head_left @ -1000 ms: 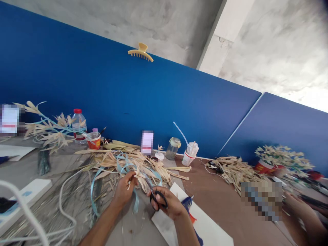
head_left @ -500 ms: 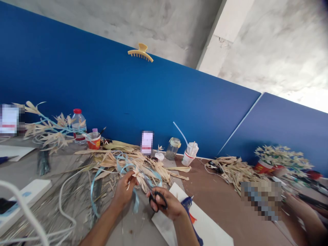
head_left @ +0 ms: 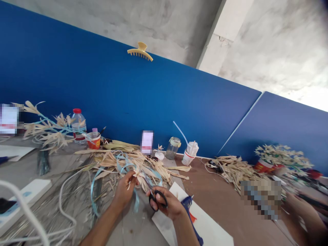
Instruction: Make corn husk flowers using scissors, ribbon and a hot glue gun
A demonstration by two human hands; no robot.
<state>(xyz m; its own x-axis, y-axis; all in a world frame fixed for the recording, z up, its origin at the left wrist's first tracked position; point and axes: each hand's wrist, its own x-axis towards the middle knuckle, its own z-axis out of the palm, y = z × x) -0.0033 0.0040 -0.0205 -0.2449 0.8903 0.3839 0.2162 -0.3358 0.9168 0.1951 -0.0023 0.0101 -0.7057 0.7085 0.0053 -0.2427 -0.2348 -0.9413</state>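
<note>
My left hand [head_left: 125,188] is closed on a pale flower [head_left: 139,175] that looks made of dried husk, pinching it near its base. In my right hand [head_left: 169,205] is a pair of black-handled scissors [head_left: 158,200], with fingers through the loops. The scissor blades point up and left, right beside the flower's petals; whether they touch cannot be made out. Behind both hands spreads a pile of dried husks [head_left: 110,159] with light blue ribbon [head_left: 93,191] looped through it. A blue glue gun [head_left: 188,203] lies to the right of my right hand, on white board [head_left: 210,225].
White cable [head_left: 61,201] and a power strip [head_left: 28,201] occupy the left. Along the blue partition [head_left: 153,95] stand a bottle [head_left: 78,126], a red cup [head_left: 93,141], a phone [head_left: 147,141], a jar [head_left: 173,148] and white cups [head_left: 190,153]. Another person's hand [head_left: 299,205] is at far right.
My hands, the flower and the scissors hold nearly the same place. At far right, the other person's hand has shifted slightly.
</note>
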